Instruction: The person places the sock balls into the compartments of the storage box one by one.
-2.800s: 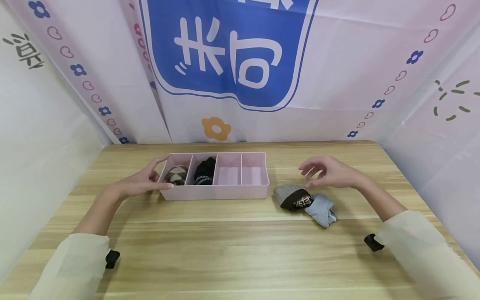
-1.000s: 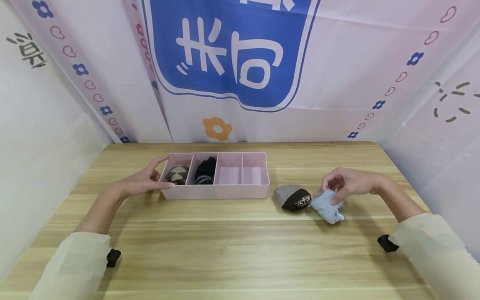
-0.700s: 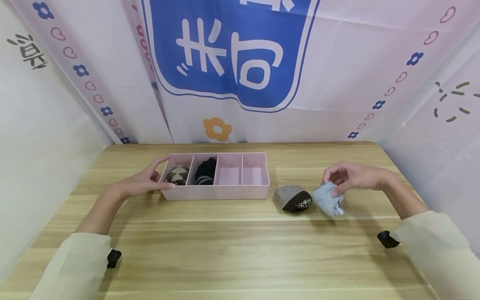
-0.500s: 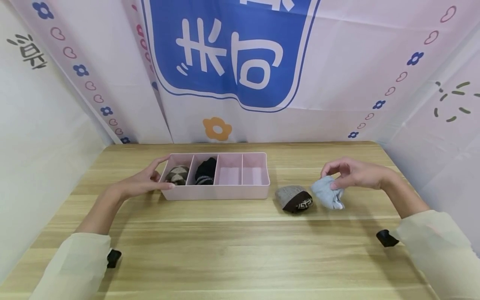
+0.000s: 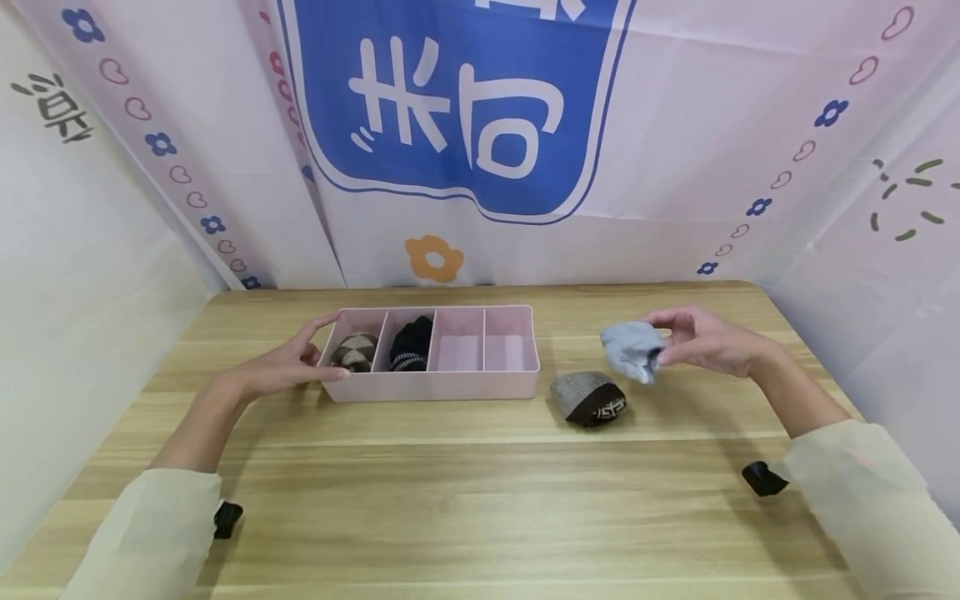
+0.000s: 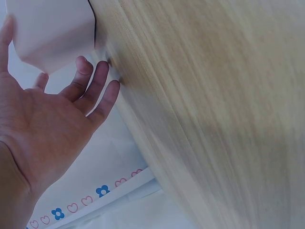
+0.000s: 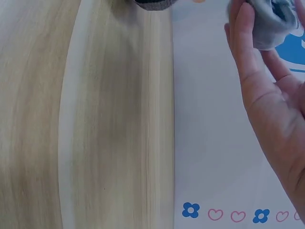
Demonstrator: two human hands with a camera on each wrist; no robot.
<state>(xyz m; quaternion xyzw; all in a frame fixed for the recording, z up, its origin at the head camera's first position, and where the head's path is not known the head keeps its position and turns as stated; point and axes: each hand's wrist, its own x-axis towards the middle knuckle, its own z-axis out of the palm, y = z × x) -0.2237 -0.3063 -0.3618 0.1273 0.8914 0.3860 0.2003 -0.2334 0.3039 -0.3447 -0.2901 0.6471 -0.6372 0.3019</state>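
A pink divided box (image 5: 435, 386) stands on the wooden table. My left hand (image 5: 288, 360) holds its left end, thumb at the front wall and index finger at the back corner. In the left wrist view the other fingers (image 6: 97, 86) spread away from the box's end wall. Inside, a brown argyle rolled sock (image 5: 356, 351) fills the leftmost compartment and a black rolled sock (image 5: 410, 342) the one beside it. My right hand (image 5: 705, 340) pinches a light blue rolled sock (image 5: 632, 348) above the table, right of the box. Below it lies a grey and dark brown rolled sock (image 5: 587, 398).
The two right compartments (image 5: 483, 340) of the box show bare floors. A printed cloth (image 5: 660, 208) hangs behind the table's back edge, with more white cloth (image 5: 885, 300) along both sides. Black wrist cameras (image 5: 764, 478) sit by the sleeves.
My right hand has taken hold of the light blue sock, lifted it and moved it back and left. The grey sock shifted slightly. My left hand stays at the box.
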